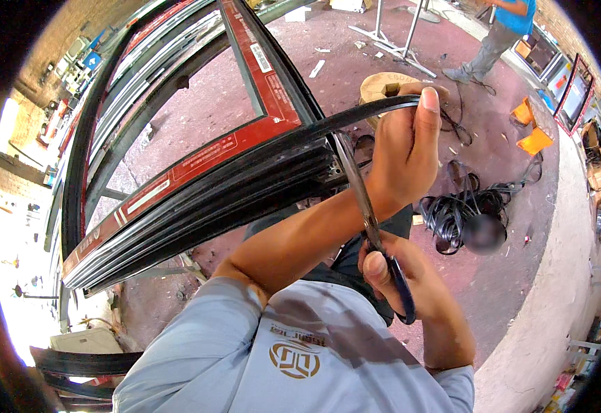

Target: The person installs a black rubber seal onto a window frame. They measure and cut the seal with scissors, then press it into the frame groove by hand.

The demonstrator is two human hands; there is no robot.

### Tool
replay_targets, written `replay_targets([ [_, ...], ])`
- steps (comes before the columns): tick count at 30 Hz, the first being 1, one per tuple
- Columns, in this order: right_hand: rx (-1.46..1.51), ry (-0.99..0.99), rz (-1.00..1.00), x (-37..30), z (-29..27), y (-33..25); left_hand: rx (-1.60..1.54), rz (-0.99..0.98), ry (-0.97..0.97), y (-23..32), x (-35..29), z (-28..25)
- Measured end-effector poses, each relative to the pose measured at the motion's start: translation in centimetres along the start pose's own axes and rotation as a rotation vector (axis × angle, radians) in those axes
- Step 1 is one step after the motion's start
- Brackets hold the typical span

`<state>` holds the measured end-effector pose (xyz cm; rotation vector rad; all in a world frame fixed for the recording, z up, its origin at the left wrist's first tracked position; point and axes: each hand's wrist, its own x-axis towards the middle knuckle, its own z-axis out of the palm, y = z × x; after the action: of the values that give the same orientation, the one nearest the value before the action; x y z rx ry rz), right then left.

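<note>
Both the left hand point(398, 155) and right hand point(417, 268) grasp black strip point(364, 198) — near a red-and-black frame point(197, 161).

The dull red floor point(345, 79) is littered with small pale scraps point(317, 68). A portion is covered by a tangled heap of glossy black strip point(448, 215). Angular orange pieces point(536, 142) are noted near the heap; a pale metal stand point(405, 54) is also borne by the floor.
</note>
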<state>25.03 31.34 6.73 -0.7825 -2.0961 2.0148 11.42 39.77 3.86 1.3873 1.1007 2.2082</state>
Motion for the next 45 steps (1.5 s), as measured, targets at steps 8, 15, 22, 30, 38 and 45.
replay_targets([
  [8,-0.102,0.026,-0.026,0.6,-0.2,-0.7,-0.004,-0.089,-0.025,0.6,0.0,-0.6],
  [15,-0.099,0.074,-0.025,0.7,0.1,-1.1,0.010,-0.133,-0.022,1.0,-0.3,-0.6],
  [22,-0.093,0.093,-0.054,0.8,0.4,-1.8,-0.038,-0.143,-0.039,0.9,-0.5,-0.6],
  [30,-0.036,0.141,-0.023,0.9,1.5,-2.0,-0.038,-0.157,-0.053,1.2,-0.5,-0.7],
  [38,-0.068,0.209,-0.119,-0.6,2.5,1.4,0.013,-0.254,-0.231,0.1,-3.6,-1.9],
  [45,0.339,0.457,-0.082,-3.9,3.0,9.4,0.103,-0.672,-0.315,-2.7,-14.1,-10.3],
])
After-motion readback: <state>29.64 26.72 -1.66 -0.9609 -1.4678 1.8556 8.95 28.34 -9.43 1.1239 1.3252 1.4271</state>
